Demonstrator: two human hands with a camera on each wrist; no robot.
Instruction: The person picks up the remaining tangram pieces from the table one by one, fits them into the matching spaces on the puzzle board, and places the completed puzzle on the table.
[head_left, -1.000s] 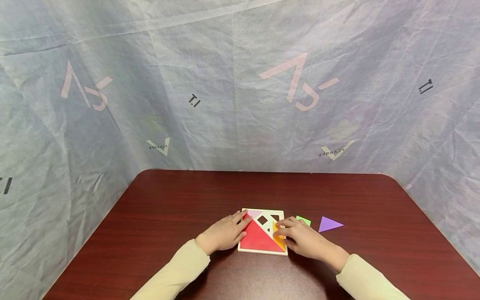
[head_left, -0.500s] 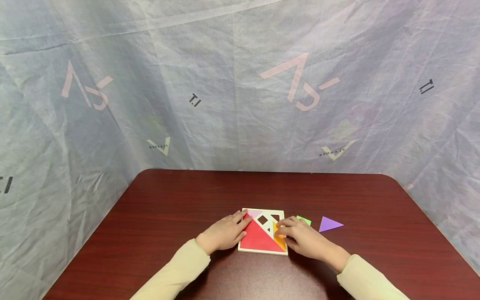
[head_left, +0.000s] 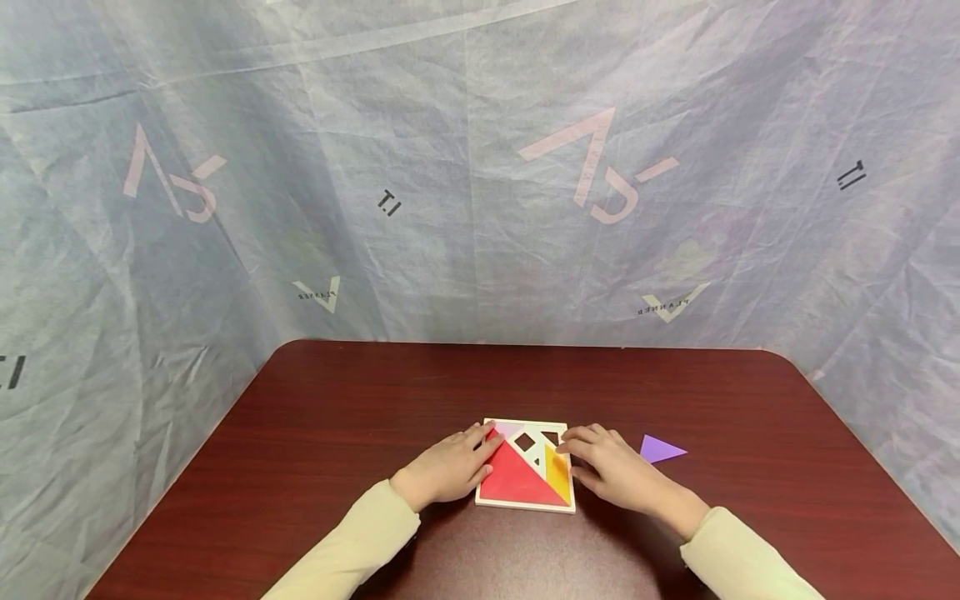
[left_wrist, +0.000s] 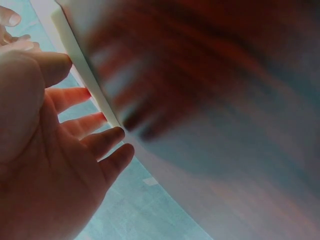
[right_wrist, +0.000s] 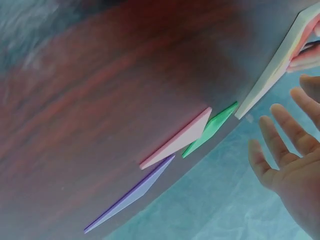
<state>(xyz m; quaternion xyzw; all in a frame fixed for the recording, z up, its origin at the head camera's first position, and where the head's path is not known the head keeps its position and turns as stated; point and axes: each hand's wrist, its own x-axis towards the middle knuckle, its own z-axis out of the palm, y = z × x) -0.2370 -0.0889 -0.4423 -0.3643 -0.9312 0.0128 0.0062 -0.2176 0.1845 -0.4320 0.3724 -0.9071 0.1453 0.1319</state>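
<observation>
Puzzle (head_left: 538, 449) is touched by the unclenched left hand (head_left: 450, 467); beyond the right hand (head_left: 617, 473), relaxed and unclenched, a purple triangle (head_left: 662, 449) is seen.

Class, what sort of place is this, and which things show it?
Probably a makeshift filming or practice booth: wrinkled grey cloth hangs behind and beside a dark red table, where a puzzle board and a purple triangle lie.

We see a dark red-brown table (head_left: 360, 400) with visible wood grain. On it lies a square, white-framed puzzle board (head_left: 525, 507). Right of the board, we find a green piece (right_wrist: 210, 131), a pink piece (right_wrist: 182, 137) and, farther off, a purple triangle (head_left: 660, 450).
</observation>
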